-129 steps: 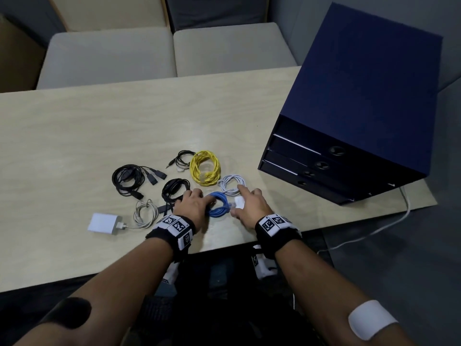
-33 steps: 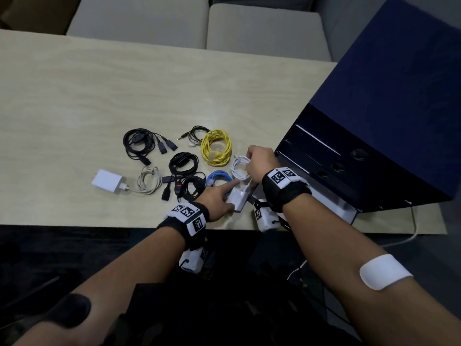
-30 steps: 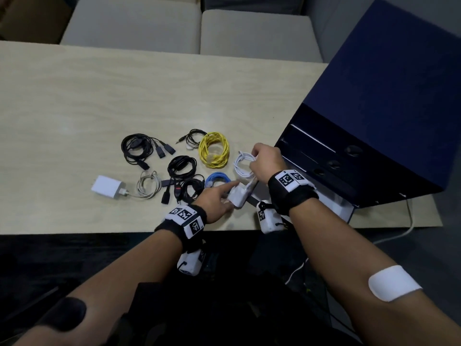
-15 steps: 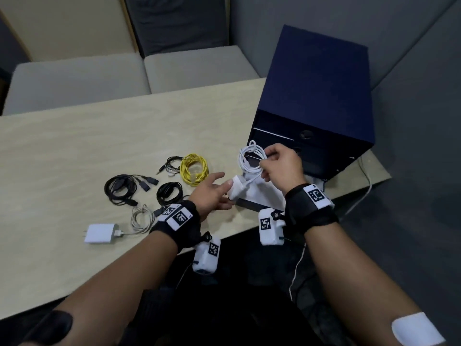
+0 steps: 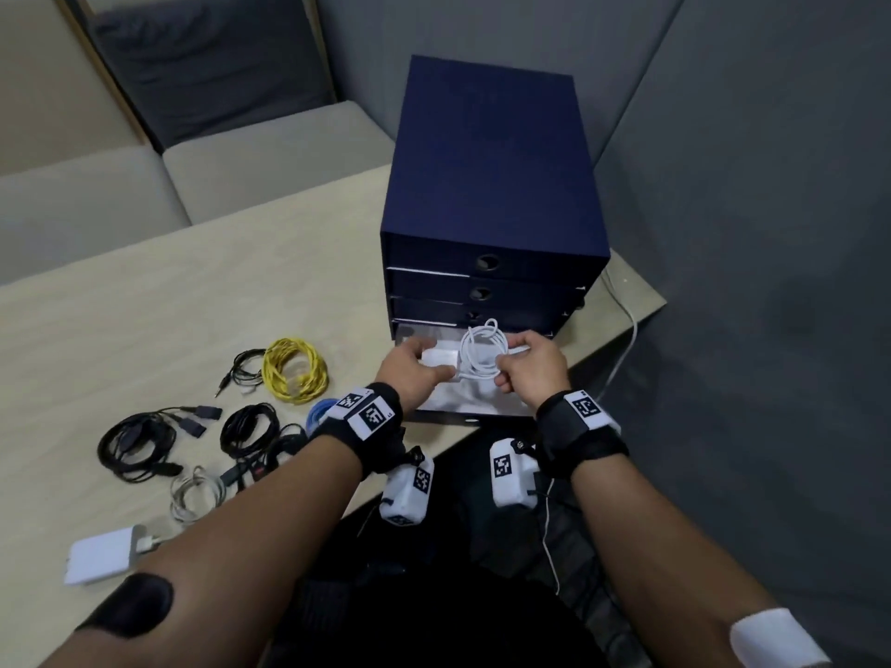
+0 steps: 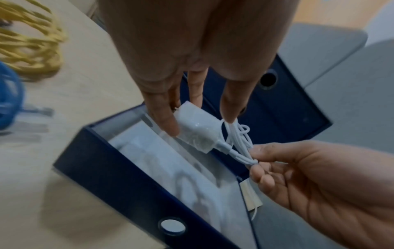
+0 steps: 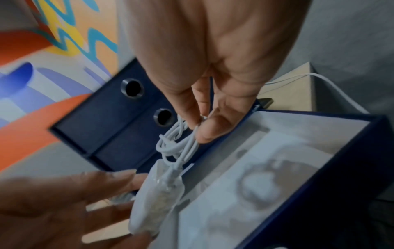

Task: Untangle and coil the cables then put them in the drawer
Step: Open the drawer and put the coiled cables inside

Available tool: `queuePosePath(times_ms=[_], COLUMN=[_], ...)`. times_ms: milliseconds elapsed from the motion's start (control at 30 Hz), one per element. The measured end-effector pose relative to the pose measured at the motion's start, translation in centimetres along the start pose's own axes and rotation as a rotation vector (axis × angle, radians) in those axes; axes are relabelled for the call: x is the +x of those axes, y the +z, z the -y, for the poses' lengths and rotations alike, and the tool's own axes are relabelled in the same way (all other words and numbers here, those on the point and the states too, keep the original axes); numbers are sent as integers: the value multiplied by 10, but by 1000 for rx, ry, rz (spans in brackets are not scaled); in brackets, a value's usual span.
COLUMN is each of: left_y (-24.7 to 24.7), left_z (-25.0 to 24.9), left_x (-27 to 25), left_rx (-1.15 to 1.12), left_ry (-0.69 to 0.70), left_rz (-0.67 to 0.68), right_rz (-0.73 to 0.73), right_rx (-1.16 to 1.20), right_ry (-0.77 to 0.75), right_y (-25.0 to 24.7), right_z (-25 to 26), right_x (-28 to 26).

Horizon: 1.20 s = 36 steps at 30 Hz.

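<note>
Grey walls back the table; over the open drawer at its near edge, left hand grips the charger, right hand pinches its cable coiled, likely for stowing.

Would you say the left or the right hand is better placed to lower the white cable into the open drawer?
Right, probably: the right hand pinches the white cable coil above the open drawer; the left hand only holds its charger.

Right hand pinching the coiled white cable over the open drawer, left hand gripping its white charger plug. Blurry though.
</note>
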<state>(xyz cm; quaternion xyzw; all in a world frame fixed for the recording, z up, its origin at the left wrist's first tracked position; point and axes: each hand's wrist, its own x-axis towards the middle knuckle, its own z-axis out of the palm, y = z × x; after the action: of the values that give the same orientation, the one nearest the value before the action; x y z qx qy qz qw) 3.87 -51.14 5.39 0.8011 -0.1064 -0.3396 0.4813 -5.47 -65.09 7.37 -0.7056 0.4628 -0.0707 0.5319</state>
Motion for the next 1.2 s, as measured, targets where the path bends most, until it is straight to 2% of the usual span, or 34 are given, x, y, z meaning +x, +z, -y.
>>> queuePosePath(times_ms=[100, 333, 467, 600, 667, 733, 800, 867, 933, 1033, 1167, 1200], left_y=[17, 41, 49, 47, 45, 46, 53, 63, 75, 92, 113, 118], left_z=[-2, -3, 2, 15, 22, 24, 21, 15, 10, 3, -10, -13], left_x=[21, 54, 62, 59, 56, 53, 51, 53, 59, 71, 74, 76], left_rx=[198, 314, 243, 230, 231, 82, -209, -412, -550, -695, -808, -774], left_ry=[-47, -167, -159, -190, -273, -400, -479, -500, -492, -491, -495, -483], left_rz=[40, 89, 27, -117, -104, -2, 61, 80, 41, -27, 15, 26], right_rz=[-2, 44, 143, 107, 72, 16, -28, -51, -30, 35, 10, -1], right_rx=[-47, -250, -335, -448, -448, -443, -485, -517, -526, -556, -577, -582], right_ry=[81, 128, 157, 74, 48, 11, -29, -3, 63, 92, 31, -5], right_y=[-3, 5, 5, -5, -12, -18, -26, -33, -39, -44, -49, -49], right_z=[-17, -54, -61, -61, -60, -58, -57, -58, -62, -70, -67, -64], right_x=[27, 74, 83, 75, 70, 65, 59, 56, 55, 59, 64, 65])
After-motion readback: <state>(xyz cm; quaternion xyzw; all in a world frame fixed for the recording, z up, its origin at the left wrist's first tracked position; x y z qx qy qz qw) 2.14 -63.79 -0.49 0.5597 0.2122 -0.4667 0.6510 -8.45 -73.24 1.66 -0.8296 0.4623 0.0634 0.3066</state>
